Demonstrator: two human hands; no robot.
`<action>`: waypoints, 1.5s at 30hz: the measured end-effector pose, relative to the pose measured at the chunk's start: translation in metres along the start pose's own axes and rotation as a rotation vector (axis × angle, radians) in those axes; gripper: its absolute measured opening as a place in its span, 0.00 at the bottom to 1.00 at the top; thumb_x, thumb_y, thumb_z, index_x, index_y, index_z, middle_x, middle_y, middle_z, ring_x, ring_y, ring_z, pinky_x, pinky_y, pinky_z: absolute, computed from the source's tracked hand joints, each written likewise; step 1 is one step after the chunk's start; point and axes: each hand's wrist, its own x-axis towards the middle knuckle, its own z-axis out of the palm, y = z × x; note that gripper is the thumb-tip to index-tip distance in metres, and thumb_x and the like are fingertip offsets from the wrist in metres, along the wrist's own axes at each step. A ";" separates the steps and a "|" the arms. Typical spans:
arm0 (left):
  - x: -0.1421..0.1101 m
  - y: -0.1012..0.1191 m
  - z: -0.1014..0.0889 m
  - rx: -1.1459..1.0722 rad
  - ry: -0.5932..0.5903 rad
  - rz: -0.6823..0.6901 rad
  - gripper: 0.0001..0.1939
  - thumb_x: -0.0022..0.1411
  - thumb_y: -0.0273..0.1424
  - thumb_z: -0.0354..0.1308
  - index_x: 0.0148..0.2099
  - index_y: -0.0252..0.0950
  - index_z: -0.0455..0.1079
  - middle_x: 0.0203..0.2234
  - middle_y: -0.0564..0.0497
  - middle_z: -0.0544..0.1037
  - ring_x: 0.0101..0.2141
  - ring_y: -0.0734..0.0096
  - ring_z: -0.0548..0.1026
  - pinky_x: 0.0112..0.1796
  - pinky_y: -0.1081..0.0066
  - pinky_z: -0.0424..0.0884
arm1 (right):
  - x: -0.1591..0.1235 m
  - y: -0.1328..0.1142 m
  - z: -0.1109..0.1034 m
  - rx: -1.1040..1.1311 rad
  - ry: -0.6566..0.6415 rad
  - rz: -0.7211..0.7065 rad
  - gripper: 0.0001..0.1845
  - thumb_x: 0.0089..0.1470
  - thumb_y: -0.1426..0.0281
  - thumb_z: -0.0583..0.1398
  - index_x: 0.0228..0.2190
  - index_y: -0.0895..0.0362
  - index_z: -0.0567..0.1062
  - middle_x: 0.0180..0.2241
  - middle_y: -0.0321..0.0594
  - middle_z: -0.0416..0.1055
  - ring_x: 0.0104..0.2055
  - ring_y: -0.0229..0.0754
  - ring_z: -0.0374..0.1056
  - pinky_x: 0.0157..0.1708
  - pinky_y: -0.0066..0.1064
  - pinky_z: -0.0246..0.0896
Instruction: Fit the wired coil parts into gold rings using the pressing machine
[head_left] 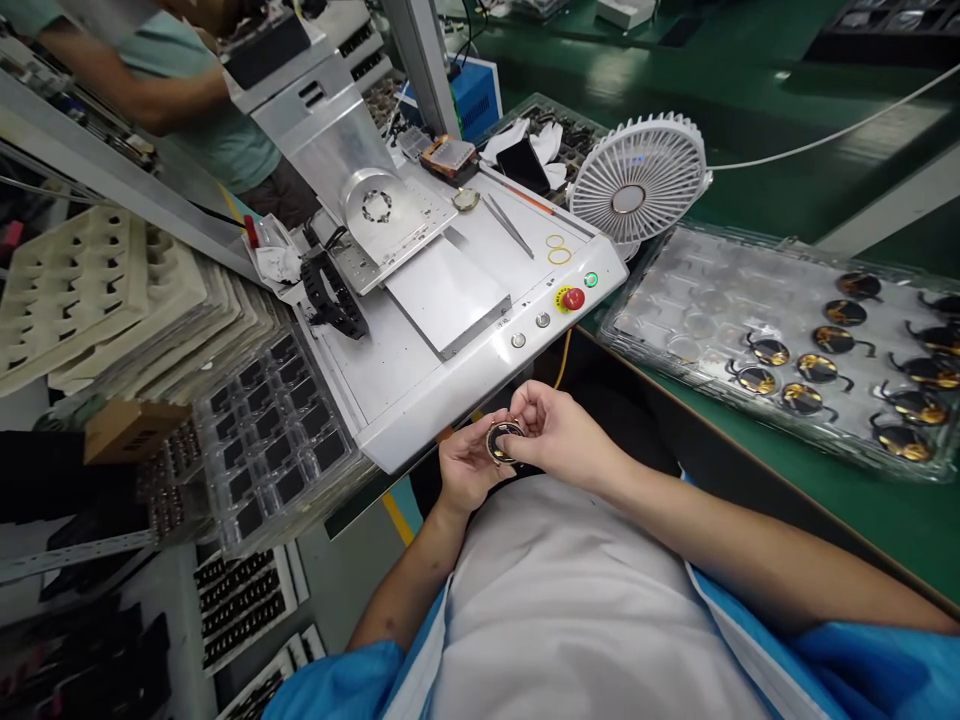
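Left hand curls around a small round dark part with a metallic rim, gripping it by the edge; part sits in front of the wearer's waist, just off the table edge. Right hand is bent over it, thumb on its face; can't tell if it also grips. Ahead: white metal machine with a red emergency button, thin yellow rings and grey metal tweezers on top. Right: round white fan, then clear plastic tray of black-and-gold round parts on green table. Left: clear tray of black squares. Far left, person in pale green top.
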 end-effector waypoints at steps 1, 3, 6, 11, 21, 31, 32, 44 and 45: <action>0.000 0.000 0.000 -0.002 0.003 0.000 0.30 0.47 0.30 0.80 0.53 0.49 0.80 0.49 0.49 0.85 0.45 0.62 0.86 0.47 0.67 0.83 | 0.000 0.001 0.000 0.002 0.001 -0.001 0.16 0.40 0.70 0.66 0.30 0.52 0.65 0.21 0.27 0.69 0.23 0.35 0.64 0.23 0.25 0.59; 0.000 -0.002 -0.001 0.011 0.033 -0.011 0.31 0.44 0.31 0.81 0.52 0.49 0.81 0.48 0.49 0.86 0.44 0.61 0.86 0.46 0.66 0.83 | 0.001 0.002 0.000 0.020 -0.003 0.004 0.17 0.41 0.70 0.67 0.30 0.53 0.65 0.22 0.27 0.70 0.23 0.35 0.66 0.24 0.25 0.61; -0.002 -0.005 -0.003 0.055 0.104 -0.053 0.31 0.40 0.36 0.83 0.50 0.48 0.82 0.46 0.48 0.86 0.43 0.58 0.86 0.45 0.62 0.84 | 0.002 0.005 -0.001 0.089 -0.020 0.029 0.20 0.42 0.67 0.71 0.30 0.53 0.65 0.22 0.28 0.72 0.23 0.35 0.68 0.25 0.26 0.65; -0.008 -0.008 -0.002 0.080 0.130 -0.056 0.31 0.41 0.37 0.82 0.50 0.47 0.82 0.47 0.46 0.86 0.46 0.53 0.85 0.47 0.56 0.83 | 0.002 0.010 -0.010 -0.008 -0.049 0.162 0.27 0.40 0.55 0.76 0.27 0.55 0.68 0.20 0.33 0.73 0.20 0.37 0.69 0.21 0.26 0.67; -0.002 -0.001 0.001 0.083 0.112 0.028 0.27 0.47 0.34 0.80 0.51 0.49 0.82 0.48 0.48 0.86 0.46 0.56 0.85 0.46 0.58 0.83 | 0.014 0.011 -0.007 0.009 -0.145 0.093 0.33 0.35 0.47 0.77 0.22 0.55 0.67 0.16 0.35 0.73 0.15 0.36 0.67 0.15 0.24 0.66; 0.003 0.020 0.004 0.110 0.078 -0.012 0.32 0.50 0.29 0.78 0.57 0.44 0.78 0.48 0.44 0.84 0.41 0.58 0.86 0.40 0.64 0.83 | 0.107 -0.056 -0.039 -0.062 0.373 -0.102 0.19 0.54 0.61 0.71 0.28 0.55 0.67 0.14 0.32 0.68 0.10 0.34 0.58 0.09 0.24 0.56; 0.003 0.021 0.003 0.130 0.064 0.018 0.34 0.49 0.28 0.79 0.59 0.44 0.77 0.46 0.44 0.85 0.39 0.60 0.86 0.38 0.67 0.83 | 0.108 -0.059 -0.040 -0.064 0.369 -0.115 0.18 0.54 0.63 0.71 0.26 0.55 0.67 0.14 0.31 0.68 0.10 0.33 0.57 0.09 0.23 0.54; 0.000 0.018 0.009 0.535 0.092 0.213 0.40 0.54 0.25 0.75 0.67 0.39 0.68 0.53 0.38 0.83 0.49 0.57 0.85 0.52 0.62 0.82 | 0.015 -0.022 -0.020 -0.219 -0.108 0.034 0.23 0.45 0.54 0.74 0.25 0.57 0.72 0.16 0.33 0.71 0.15 0.33 0.62 0.15 0.21 0.57; 0.001 0.018 0.010 0.552 0.093 0.228 0.40 0.54 0.25 0.75 0.67 0.39 0.68 0.53 0.38 0.83 0.49 0.57 0.85 0.51 0.62 0.83 | 0.011 -0.019 -0.019 -0.230 -0.114 0.048 0.23 0.46 0.54 0.73 0.25 0.57 0.72 0.16 0.33 0.71 0.15 0.33 0.62 0.15 0.21 0.57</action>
